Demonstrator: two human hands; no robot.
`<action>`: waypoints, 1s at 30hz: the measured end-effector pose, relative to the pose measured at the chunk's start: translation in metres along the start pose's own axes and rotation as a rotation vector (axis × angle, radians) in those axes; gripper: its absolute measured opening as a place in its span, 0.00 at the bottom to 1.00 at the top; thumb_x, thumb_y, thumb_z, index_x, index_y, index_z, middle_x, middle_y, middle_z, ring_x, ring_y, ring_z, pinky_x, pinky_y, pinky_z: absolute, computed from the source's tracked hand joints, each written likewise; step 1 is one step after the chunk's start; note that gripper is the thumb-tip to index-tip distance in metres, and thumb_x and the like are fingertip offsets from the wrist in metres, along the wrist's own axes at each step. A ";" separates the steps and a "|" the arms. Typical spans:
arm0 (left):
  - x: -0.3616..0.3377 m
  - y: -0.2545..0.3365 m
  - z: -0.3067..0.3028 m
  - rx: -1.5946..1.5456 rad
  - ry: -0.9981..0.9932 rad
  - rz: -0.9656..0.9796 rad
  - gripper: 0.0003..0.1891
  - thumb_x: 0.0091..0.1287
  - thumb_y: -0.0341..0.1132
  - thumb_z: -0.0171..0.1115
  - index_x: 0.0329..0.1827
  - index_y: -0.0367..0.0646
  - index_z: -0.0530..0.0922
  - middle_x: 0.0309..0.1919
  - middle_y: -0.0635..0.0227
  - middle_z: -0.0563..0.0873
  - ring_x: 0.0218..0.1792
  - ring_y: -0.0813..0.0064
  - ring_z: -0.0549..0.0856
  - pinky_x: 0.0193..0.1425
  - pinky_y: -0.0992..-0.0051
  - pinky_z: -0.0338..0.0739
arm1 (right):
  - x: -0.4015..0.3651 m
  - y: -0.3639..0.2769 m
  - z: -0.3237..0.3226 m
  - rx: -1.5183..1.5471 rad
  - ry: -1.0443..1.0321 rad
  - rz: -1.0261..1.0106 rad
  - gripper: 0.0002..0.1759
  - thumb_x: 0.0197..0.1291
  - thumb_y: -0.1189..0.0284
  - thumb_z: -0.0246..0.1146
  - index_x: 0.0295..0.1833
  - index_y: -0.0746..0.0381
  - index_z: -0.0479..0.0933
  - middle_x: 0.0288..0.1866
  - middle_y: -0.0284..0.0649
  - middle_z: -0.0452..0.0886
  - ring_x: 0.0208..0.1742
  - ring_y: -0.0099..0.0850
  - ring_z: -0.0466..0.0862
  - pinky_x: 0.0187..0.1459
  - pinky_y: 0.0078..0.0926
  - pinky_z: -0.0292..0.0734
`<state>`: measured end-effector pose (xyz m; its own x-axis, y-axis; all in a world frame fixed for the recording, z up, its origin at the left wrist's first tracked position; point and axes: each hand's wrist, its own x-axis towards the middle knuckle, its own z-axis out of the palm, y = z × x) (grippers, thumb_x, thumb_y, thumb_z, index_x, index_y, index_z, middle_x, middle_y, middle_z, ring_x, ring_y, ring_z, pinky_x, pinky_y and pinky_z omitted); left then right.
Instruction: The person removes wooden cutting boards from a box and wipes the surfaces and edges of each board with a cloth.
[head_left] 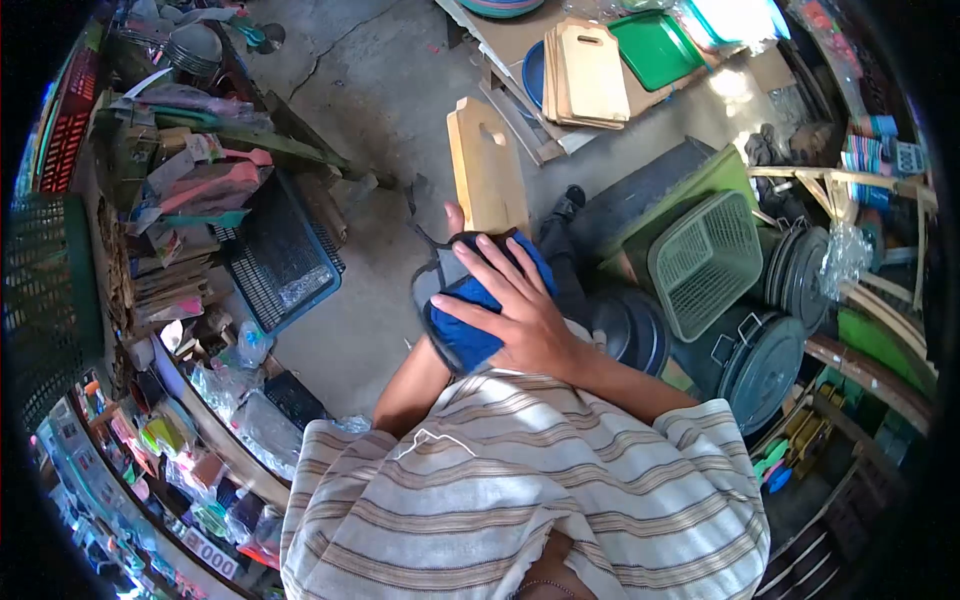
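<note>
Right hand, fingers spread, lies over a dark-edged blue cloth, which overlaps the near end of one wooden board; left hand, mostly hidden, shows its thumb beside the board's left edge, hold cannot be told. Right of the board, farther off, sit stacked boards; left, a dark basket.

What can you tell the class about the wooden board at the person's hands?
The wooden board is pale, smooth-looking and thick-edged, with a slot near its far end. It extends forward above the floor; blue cloth under the right hand hides its near end. The left thumb shows by its left edge, contact unclear.
</note>
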<state>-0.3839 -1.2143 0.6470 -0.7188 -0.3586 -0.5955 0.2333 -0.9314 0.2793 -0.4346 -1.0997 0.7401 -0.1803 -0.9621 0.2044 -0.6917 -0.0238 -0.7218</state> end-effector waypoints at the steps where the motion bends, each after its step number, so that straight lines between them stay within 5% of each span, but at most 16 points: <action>1: -0.022 0.011 0.011 0.130 -0.024 -0.032 0.46 0.78 0.76 0.42 0.86 0.49 0.63 0.77 0.58 0.75 0.75 0.59 0.76 0.78 0.58 0.73 | -0.002 -0.010 0.008 -0.012 0.010 0.004 0.40 0.51 0.65 0.78 0.75 0.45 0.80 0.89 0.53 0.58 0.89 0.56 0.56 0.83 0.64 0.52; 7: -0.061 -0.006 0.025 0.130 -0.107 0.001 0.47 0.75 0.79 0.44 0.79 0.47 0.69 0.65 0.60 0.81 0.64 0.64 0.81 0.66 0.61 0.79 | 0.002 -0.039 0.015 0.005 0.222 0.195 0.44 0.55 0.74 0.73 0.80 0.47 0.75 0.92 0.57 0.49 0.88 0.69 0.52 0.83 0.67 0.50; 10: -0.062 -0.027 0.032 0.109 -0.136 0.047 0.47 0.73 0.80 0.45 0.76 0.46 0.73 0.58 0.61 0.84 0.57 0.66 0.85 0.58 0.63 0.82 | 0.024 -0.029 -0.010 0.051 0.342 0.216 0.42 0.58 0.77 0.71 0.81 0.52 0.73 0.88 0.57 0.59 0.88 0.65 0.56 0.85 0.58 0.52; 12: -0.062 -0.037 0.030 0.090 -0.134 0.080 0.48 0.72 0.81 0.46 0.73 0.46 0.75 0.54 0.62 0.86 0.52 0.68 0.87 0.53 0.64 0.85 | 0.051 -0.008 -0.028 0.494 0.518 0.309 0.41 0.62 0.80 0.68 0.83 0.61 0.68 0.82 0.53 0.73 0.86 0.58 0.63 0.86 0.49 0.55; 14: -0.037 -0.044 -0.015 0.304 -0.363 -0.011 0.55 0.70 0.82 0.43 0.88 0.48 0.59 0.77 0.57 0.74 0.75 0.60 0.76 0.77 0.57 0.75 | 0.077 0.022 -0.048 0.421 0.657 0.186 0.43 0.63 0.82 0.68 0.84 0.68 0.62 0.75 0.49 0.81 0.84 0.52 0.69 0.85 0.44 0.57; 16: -0.036 -0.039 -0.020 0.407 -0.435 0.000 0.53 0.71 0.81 0.44 0.86 0.47 0.62 0.74 0.57 0.77 0.73 0.60 0.78 0.75 0.58 0.77 | 0.090 0.027 -0.064 0.258 0.660 0.120 0.43 0.62 0.81 0.69 0.83 0.68 0.62 0.75 0.49 0.81 0.84 0.52 0.68 0.85 0.46 0.57; 18: -0.037 -0.043 -0.019 0.372 -0.333 0.019 0.51 0.71 0.81 0.43 0.83 0.48 0.66 0.71 0.58 0.80 0.69 0.61 0.81 0.73 0.58 0.78 | 0.097 0.021 -0.061 0.438 0.606 0.128 0.41 0.61 0.80 0.70 0.81 0.62 0.69 0.81 0.51 0.74 0.86 0.56 0.64 0.86 0.50 0.56; 19: -0.054 -0.036 0.014 0.260 -0.268 0.068 0.51 0.71 0.82 0.43 0.81 0.48 0.68 0.65 0.60 0.83 0.63 0.66 0.85 0.67 0.63 0.82 | 0.089 0.009 -0.063 0.128 0.462 0.100 0.42 0.58 0.78 0.73 0.80 0.52 0.73 0.89 0.50 0.60 0.87 0.62 0.58 0.86 0.54 0.54; 20: -0.050 -0.028 0.004 0.141 -0.370 0.006 0.48 0.77 0.76 0.42 0.87 0.49 0.60 0.78 0.60 0.73 0.78 0.62 0.73 0.81 0.61 0.70 | 0.078 0.011 -0.048 0.088 0.361 0.052 0.48 0.53 0.77 0.76 0.81 0.44 0.72 0.93 0.48 0.50 0.88 0.66 0.53 0.86 0.62 0.50; 24: -0.029 -0.020 -0.014 -0.129 -0.445 0.250 0.42 0.82 0.70 0.42 0.88 0.51 0.59 0.82 0.62 0.67 0.82 0.61 0.66 0.84 0.59 0.67 | 0.016 -0.032 -0.021 0.026 0.117 -0.017 0.52 0.48 0.77 0.77 0.82 0.42 0.71 0.92 0.47 0.52 0.89 0.66 0.50 0.84 0.74 0.44; 25: -0.023 -0.008 -0.031 -0.224 -0.684 0.129 0.38 0.83 0.67 0.42 0.87 0.53 0.60 0.81 0.63 0.67 0.81 0.61 0.66 0.85 0.56 0.64 | 0.002 -0.033 -0.022 -0.018 -0.035 -0.027 0.43 0.58 0.69 0.76 0.81 0.44 0.74 0.92 0.49 0.52 0.89 0.65 0.51 0.85 0.67 0.48; 26: -0.023 0.005 -0.043 -0.315 -0.920 0.002 0.34 0.85 0.63 0.42 0.86 0.55 0.61 0.79 0.64 0.68 0.80 0.61 0.65 0.86 0.54 0.62 | -0.008 -0.037 -0.025 -0.009 -0.099 -0.042 0.44 0.57 0.66 0.77 0.81 0.44 0.74 0.92 0.49 0.52 0.89 0.65 0.52 0.85 0.66 0.49; 28: -0.033 0.019 -0.033 -0.263 -0.864 -0.034 0.36 0.83 0.67 0.42 0.82 0.53 0.63 0.74 0.63 0.72 0.75 0.59 0.71 0.85 0.53 0.64 | -0.018 -0.043 -0.032 -0.002 -0.146 -0.076 0.43 0.56 0.64 0.78 0.80 0.45 0.75 0.91 0.50 0.54 0.88 0.65 0.54 0.84 0.64 0.52; 30: -0.024 0.007 -0.026 -0.390 -0.245 -0.115 0.42 0.79 0.74 0.42 0.84 0.54 0.62 0.75 0.62 0.73 0.74 0.60 0.75 0.82 0.55 0.69 | -0.013 -0.046 -0.043 -0.098 -0.129 -0.081 0.43 0.56 0.64 0.79 0.79 0.46 0.76 0.90 0.52 0.57 0.88 0.65 0.55 0.84 0.64 0.54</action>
<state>-0.3475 -1.2132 0.6436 -0.8769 -0.2701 -0.3977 0.3377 -0.9348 -0.1099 -0.4306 -1.0739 0.7989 -0.0338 -0.9852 0.1682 -0.7663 -0.0825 -0.6372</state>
